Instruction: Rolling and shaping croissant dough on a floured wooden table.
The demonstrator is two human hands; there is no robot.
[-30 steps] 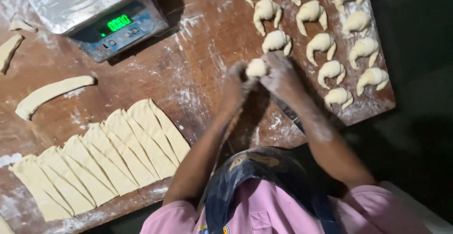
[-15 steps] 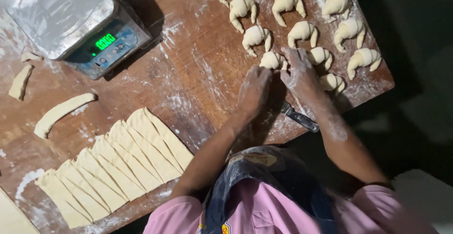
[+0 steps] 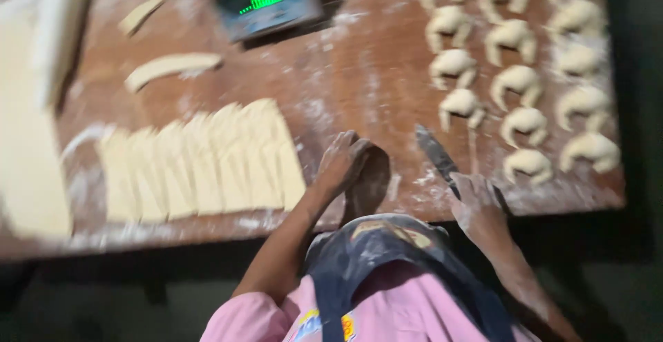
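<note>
1. Dim surroundings; a floured wooden table [image 3: 373,73] carries all the work, with a digital scale [image 3: 266,7] at its far edge.
2. Left hand [image 3: 345,162] rests on the table just right of the row of cut dough triangles [image 3: 200,162], fingers curled, grasping nothing that can be made out.
3. Right hand [image 3: 476,204] lies at the near edge on the handle end of a knife [image 3: 436,154]; whether its grip is clenched on the handle I cannot tell, the frame being blurred.
4. Shaped crescent rolls [image 3: 518,73] sit in rows at the right, well apart from both hands.
5. Judgement: the triangles look soft, light, limp and easily stretched. Lift each at its wide base, supporting the length; flour should limit sticking.
</note>
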